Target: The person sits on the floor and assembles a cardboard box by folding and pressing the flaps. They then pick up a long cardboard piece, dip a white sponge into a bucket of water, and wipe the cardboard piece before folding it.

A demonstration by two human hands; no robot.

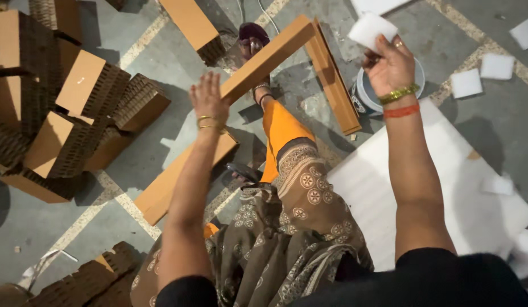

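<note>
My left hand (208,101) is spread flat against the side of a long tan honeycomb cardboard strip (268,57) that stands tilted, with my foot under it. A second strip (333,82) joins it at the top end to form a corner, and a third (178,179) lies on the floor below my left wrist. My right hand (390,65) is raised and grips a white foam block (371,29) between fingers and thumb, above a white bucket (363,94).
Stacked honeycomb cardboard blocks (76,119) fill the left side, with more (99,278) at the bottom left. A large white foam sheet (446,182) lies on the right. Small white foam pieces (480,74) lie scattered at the upper right on the concrete floor.
</note>
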